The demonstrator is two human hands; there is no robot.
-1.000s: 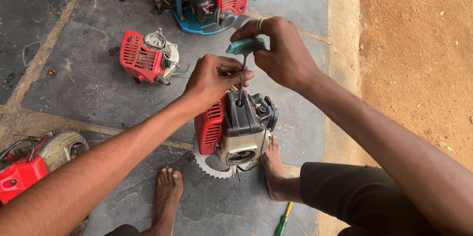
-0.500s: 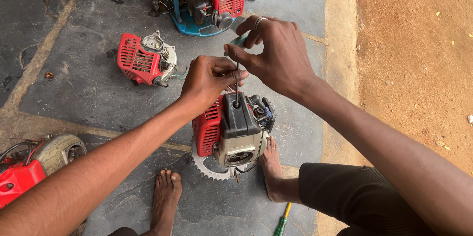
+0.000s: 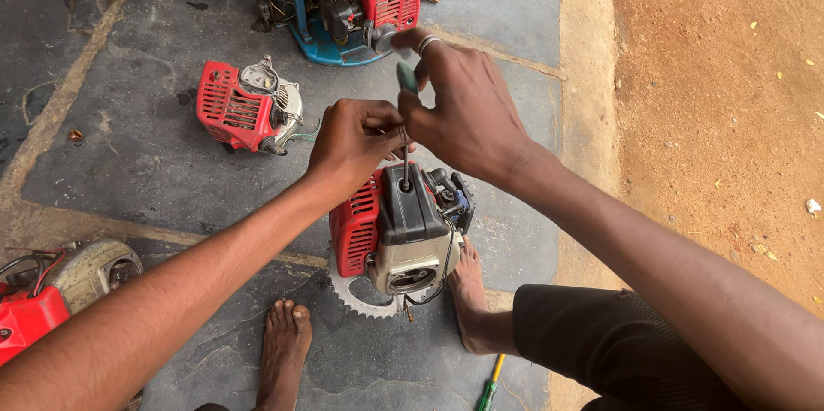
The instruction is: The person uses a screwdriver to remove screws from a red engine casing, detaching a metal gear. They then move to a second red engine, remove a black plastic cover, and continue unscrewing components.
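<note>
The right hand [image 3: 468, 115] grips a green-handled screwdriver [image 3: 405, 119] upright in the near red-and-black small engine [image 3: 399, 226]; the left hand [image 3: 356, 141] pinches its shaft. Best kept vertical, pressed firmly.

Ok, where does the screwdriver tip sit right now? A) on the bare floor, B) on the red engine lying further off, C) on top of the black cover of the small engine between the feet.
C: the right hand holds the screwdriver upright, tip on the engine's black cover.
</note>
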